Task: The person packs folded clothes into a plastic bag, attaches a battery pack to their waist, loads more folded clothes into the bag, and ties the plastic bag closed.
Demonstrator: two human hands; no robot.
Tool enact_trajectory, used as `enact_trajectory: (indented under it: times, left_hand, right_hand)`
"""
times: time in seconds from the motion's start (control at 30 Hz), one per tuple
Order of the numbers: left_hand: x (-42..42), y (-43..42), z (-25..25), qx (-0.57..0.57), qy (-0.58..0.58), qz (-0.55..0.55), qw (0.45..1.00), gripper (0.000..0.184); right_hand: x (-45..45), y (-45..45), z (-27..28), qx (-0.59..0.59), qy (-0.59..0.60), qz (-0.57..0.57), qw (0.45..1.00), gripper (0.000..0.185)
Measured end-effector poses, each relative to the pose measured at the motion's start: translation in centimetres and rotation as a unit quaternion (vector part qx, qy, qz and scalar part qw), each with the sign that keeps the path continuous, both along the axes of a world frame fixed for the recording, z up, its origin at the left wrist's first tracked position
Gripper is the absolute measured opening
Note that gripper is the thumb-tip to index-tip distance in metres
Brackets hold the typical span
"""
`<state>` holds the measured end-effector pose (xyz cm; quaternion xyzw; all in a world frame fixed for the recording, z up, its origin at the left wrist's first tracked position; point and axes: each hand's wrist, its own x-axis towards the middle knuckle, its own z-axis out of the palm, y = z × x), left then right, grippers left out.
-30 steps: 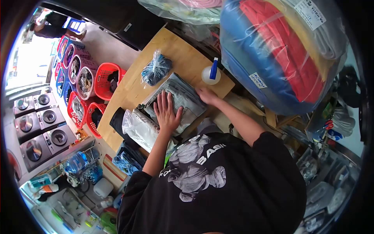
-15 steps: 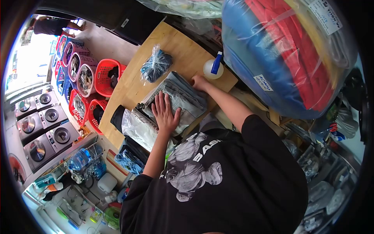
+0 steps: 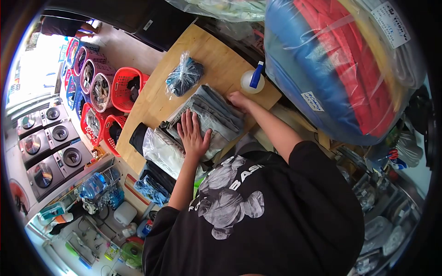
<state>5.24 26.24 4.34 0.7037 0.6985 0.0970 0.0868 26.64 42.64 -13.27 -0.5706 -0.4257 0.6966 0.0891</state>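
Observation:
My left hand [image 3: 194, 138] lies flat with fingers spread on a stack of folded grey-blue clothes [image 3: 216, 112], partly inside clear plastic. At the stack's far right edge is my right hand [image 3: 238, 100], its fingers curled in; whatever they may hold is hidden. A clear plastic bag [image 3: 162, 152] with pale contents sits beside the stack, on the left. Farther back on the wooden table [image 3: 205, 48] rests a tied plastic bag of blue items [image 3: 184, 78]. Close to my right hand stands a spray bottle [image 3: 252, 83] with a blue head.
Large plastic-wrapped bedding [image 3: 336, 69] rises at the right. Baskets of laundry, including a red one [image 3: 122, 97], line the left side, with washing machines [image 3: 60, 133] beyond. Folded jeans [image 3: 152, 186] lie low beside the table. Part of another person [image 3: 60, 26] shows at the upper left.
My right hand has moved a little up along the stack's edge, and its fingers have curled in. My left hand stays flat on the clothes. The view has shifted slightly.

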Motion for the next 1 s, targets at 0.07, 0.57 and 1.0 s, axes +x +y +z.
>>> enact_trajectory:
  times: [0.07, 0.57, 1.0]
  left_hand:
    - [-0.1, -0.1, 0.1, 0.001, -0.007, 0.001, 1.0, 0.091]
    - [7.1, 7.3, 8.7, 0.076, -0.123, -0.108, 0.984, 0.053]
    - [10.6, 12.3, -2.2, -0.166, 0.014, -0.146, 0.975, 0.045]
  right_hand:
    - [0.3, -0.5, -2.4, -0.04, 0.048, -0.024, 0.998, 0.023]
    - [-1.4, -1.8, -2.7, -0.003, 0.15, -0.088, 0.985, 0.017]
    - [0.1, -1.0, 0.5, 0.285, 0.001, -0.069, 0.956, 0.021]
